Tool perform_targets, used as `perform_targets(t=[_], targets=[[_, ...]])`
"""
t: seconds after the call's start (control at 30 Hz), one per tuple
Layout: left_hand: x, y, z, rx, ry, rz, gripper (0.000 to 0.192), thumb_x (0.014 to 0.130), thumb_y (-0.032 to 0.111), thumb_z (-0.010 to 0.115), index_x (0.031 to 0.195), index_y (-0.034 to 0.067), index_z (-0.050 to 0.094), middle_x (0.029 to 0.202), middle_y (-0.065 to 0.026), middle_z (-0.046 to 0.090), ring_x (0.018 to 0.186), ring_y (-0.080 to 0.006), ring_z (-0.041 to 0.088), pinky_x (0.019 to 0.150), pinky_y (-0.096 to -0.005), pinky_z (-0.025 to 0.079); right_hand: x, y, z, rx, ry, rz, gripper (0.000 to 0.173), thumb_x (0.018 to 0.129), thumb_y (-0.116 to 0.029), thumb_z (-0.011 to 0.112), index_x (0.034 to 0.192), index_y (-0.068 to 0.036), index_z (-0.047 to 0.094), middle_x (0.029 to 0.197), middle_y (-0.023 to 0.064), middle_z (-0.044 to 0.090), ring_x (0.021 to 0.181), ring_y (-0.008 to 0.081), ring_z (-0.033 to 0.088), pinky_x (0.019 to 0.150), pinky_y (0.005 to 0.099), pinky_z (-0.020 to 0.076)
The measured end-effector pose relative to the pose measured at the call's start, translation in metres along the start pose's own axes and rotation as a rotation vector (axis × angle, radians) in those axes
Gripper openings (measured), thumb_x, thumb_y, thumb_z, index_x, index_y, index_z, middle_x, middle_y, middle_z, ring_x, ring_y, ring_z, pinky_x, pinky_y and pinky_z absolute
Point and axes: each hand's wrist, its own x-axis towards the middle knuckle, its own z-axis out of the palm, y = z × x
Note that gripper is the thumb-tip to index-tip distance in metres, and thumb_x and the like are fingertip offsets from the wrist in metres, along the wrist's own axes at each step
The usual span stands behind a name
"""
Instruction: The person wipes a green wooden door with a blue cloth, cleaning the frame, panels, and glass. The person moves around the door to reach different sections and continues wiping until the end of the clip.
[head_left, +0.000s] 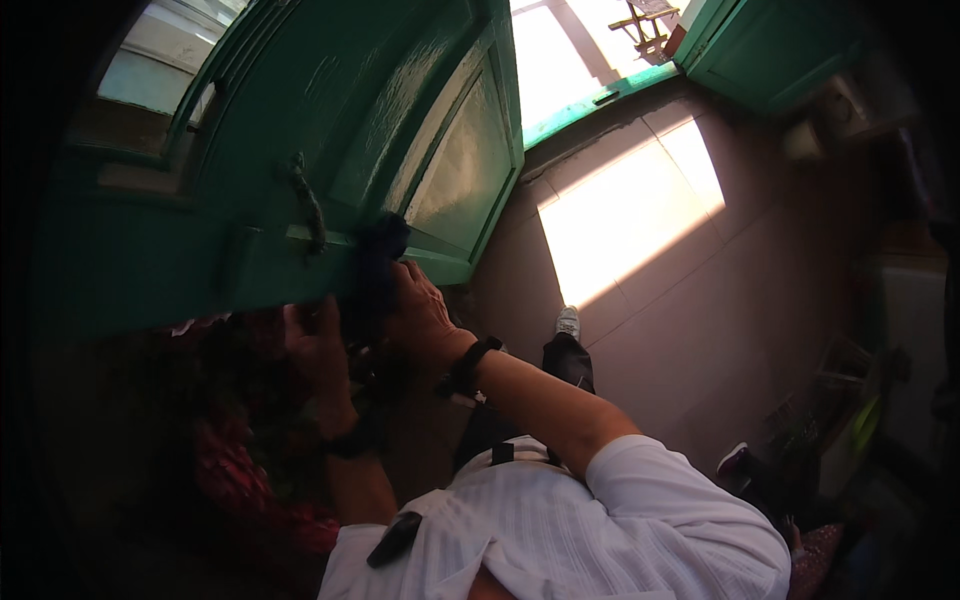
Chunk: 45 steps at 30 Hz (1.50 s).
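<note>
My right hand (426, 304) holds a bunched dark blue cloth (382, 244) against a green panelled door (300, 97), close to the door's near edge. To its left, my left hand (319, 341) is raised at that same edge, thumb up. Shadow hides whether its fingers grip the door. A dark metal pull handle (307, 206) is fixed to the door just beyond both hands. The door stands ajar, its lower panel shining in the light.
Sunlight falls through the doorway onto the tiled floor (660, 285). A green threshold (600, 105) crosses the opening, with a second green door leaf (765, 60) at right. Red flowers (232, 465) hang at my left. Another person's shoe (731, 457) shows at lower right.
</note>
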Motion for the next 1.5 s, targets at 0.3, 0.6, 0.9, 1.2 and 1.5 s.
perform_targets(t=[0.3, 0.6, 0.9, 1.2, 1.5], targets=[[0.004, -0.006, 0.005, -0.02, 0.016, 0.127, 0.021, 0.099, 0.0, 0.067, 0.118, -0.003, 0.061, 0.104, -0.0053, 0.068, 0.091, -0.0125, 0.064, 0.083, -0.0268, 0.052, -0.005, 0.13, 0.04, 0.014, 0.027, 0.258, 0.059, 0.079, -0.007, 0.069, 0.136, -0.004, 0.051, 0.13, 0.0228, 0.057, 0.123, 0.0458, 0.056, 0.103, 0.0492, 0.0484], [0.003, -0.005, 0.01, -0.027, 0.016, 0.158, 0.027, 0.097, -0.003, 0.065, 0.123, -0.006, 0.059, 0.108, -0.0092, 0.068, 0.091, -0.014, 0.064, 0.081, -0.0283, 0.054, 0.008, 0.149, 0.047, -0.062, -0.027, 0.332, 0.064, 0.074, -0.007, 0.073, 0.134, 0.002, 0.051, 0.125, 0.0258, 0.059, 0.121, 0.0454, 0.056, 0.103, 0.0493, 0.049], [0.005, -0.018, 0.019, 0.079, 0.17, 0.238, 0.024, 0.101, 0.006, 0.063, 0.122, -0.004, 0.059, 0.109, -0.012, 0.069, 0.091, -0.0177, 0.067, 0.08, -0.0341, 0.06, 0.002, 0.152, 0.054, -0.07, 0.053, 0.255, 0.073, 0.076, -0.004, 0.065, 0.145, 0.007, 0.043, 0.129, 0.0275, 0.054, 0.122, 0.0464, 0.054, 0.106, 0.0486, 0.0477], [0.013, -0.036, 0.025, 0.022, 0.288, 0.421, 0.028, 0.102, 0.008, 0.057, 0.125, -0.008, 0.058, 0.116, -0.0185, 0.066, 0.102, -0.0229, 0.067, 0.085, -0.031, 0.058, 0.01, 0.321, 0.089, -0.059, -0.032, 0.529, 0.061, 0.077, -0.005, 0.064, 0.136, 0.003, 0.049, 0.129, 0.028, 0.056, 0.122, 0.047, 0.056, 0.104, 0.0511, 0.0487], [0.027, -0.045, 0.018, 0.069, 0.267, 0.578, 0.038, 0.108, 0.019, 0.045, 0.123, -0.011, 0.06, 0.118, -0.0264, 0.067, 0.105, -0.0339, 0.07, 0.09, -0.0369, 0.06, 0.018, 0.454, 0.119, -0.028, -0.104, 0.675, 0.052, 0.08, -0.006, 0.062, 0.131, 0.003, 0.051, 0.127, 0.0308, 0.059, 0.122, 0.0479, 0.057, 0.105, 0.0508, 0.048]])
